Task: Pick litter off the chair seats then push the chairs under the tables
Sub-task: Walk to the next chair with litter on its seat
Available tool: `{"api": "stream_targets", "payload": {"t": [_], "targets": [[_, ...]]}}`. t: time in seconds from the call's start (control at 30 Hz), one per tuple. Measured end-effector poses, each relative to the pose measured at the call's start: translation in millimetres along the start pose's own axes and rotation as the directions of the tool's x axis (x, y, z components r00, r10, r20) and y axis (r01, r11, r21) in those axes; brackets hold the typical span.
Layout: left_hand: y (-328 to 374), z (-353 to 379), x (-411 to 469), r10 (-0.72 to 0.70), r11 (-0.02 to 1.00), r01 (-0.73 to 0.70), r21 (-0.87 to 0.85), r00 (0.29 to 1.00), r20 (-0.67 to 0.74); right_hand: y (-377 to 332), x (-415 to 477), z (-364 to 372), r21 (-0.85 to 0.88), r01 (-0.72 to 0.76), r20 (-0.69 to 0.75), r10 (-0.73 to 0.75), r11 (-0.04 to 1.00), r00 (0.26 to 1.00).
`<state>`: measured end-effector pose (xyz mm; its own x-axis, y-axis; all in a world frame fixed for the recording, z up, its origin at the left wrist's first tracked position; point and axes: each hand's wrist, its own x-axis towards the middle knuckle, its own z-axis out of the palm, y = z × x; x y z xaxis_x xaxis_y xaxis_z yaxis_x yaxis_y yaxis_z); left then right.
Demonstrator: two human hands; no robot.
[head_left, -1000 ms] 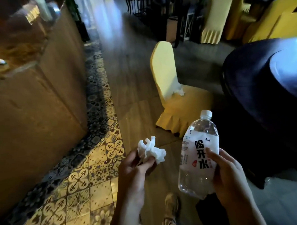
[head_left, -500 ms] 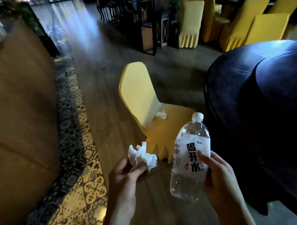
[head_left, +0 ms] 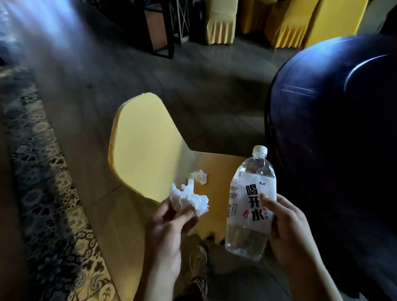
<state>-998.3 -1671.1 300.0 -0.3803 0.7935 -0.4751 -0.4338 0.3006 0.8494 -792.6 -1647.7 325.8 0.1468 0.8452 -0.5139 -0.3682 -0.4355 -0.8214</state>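
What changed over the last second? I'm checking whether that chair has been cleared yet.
The person walked up to the chair; it now sits just ahead, beside the table. Unchanged: left hand holds a tissue, right hand the bottle, and a wad still lies on the seat.

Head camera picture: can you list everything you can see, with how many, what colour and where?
Crumpled tissue: one, white, held in the left hand.
Water bottle: one, clear with white label, held in the right hand.
Tissue on seat: one, white, on the near chair's seat.
Near chair: one, yellow cover, beside the table.
Table: one, dark cloth, right.
Far chairs: several, yellow, top.
Patterned tiles: strip, left floor.
Shoe: one, bottom centre.
Left hand: one.
Right hand: one.
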Motion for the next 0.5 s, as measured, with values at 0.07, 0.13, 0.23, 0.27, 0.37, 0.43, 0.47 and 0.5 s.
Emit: {"api": "stream_targets", "payload": {"t": [0.07, 0.13, 0.23, 0.27, 0.37, 0.43, 0.47, 0.5], "targets": [[11.3, 16.0, 40.5, -0.016, 0.999, 0.016, 0.042, 1.0, 0.008, -8.2, 41.0, 21.7, -0.039, -0.023, -0.009, 0.023, 0.999, 1.0], [18.1, 30.6, 75.6, -0.031, 0.995, 0.027, 0.098, 0.999, 0.04, -11.8, 76.1, 36.6, -0.072, -0.039, -0.028, 0.037, 0.997, 0.999], [10.6, 49.4, 136.6, -0.066, 0.98, 0.054, 0.193, 0.996, 0.053, -9.3, 130.8, 49.9, -0.1, -0.079, -0.076, 0.072, 0.992, 0.995], [5.8, 53.9, 158.2, -0.084, 0.972, 0.073, 0.222, 0.996, 0.041, -7.0, 149.4, 53.1, -0.101, -0.097, -0.084, 0.088, 0.99, 0.993], [-18.4, 63.8, 222.1, -0.15, 0.94, 0.143, 0.31, 0.989, 0.0, 5.3, 206.1, 60.5, -0.105, -0.153, -0.107, 0.141, 0.983, 0.984], [-46.3, 68.0, 263.9, -0.191, 0.895, 0.187, 0.405, 0.981, -0.031, 20.6, 244.5, 60.4, -0.127, -0.188, -0.124, 0.172, 0.974, 0.977], [-59.8, 67.9, 281.2, -0.201, 0.864, 0.201, 0.462, 0.978, -0.052, 28.3, 260.6, 59.6, -0.141, -0.201, -0.131, 0.183, 0.969, 0.974], [-76.5, 68.7, 300.5, -0.209, 0.832, 0.215, 0.512, 0.975, -0.069, 38.5, 280.4, 57.6, -0.157, -0.211, -0.137, 0.19, 0.965, 0.972]]}}
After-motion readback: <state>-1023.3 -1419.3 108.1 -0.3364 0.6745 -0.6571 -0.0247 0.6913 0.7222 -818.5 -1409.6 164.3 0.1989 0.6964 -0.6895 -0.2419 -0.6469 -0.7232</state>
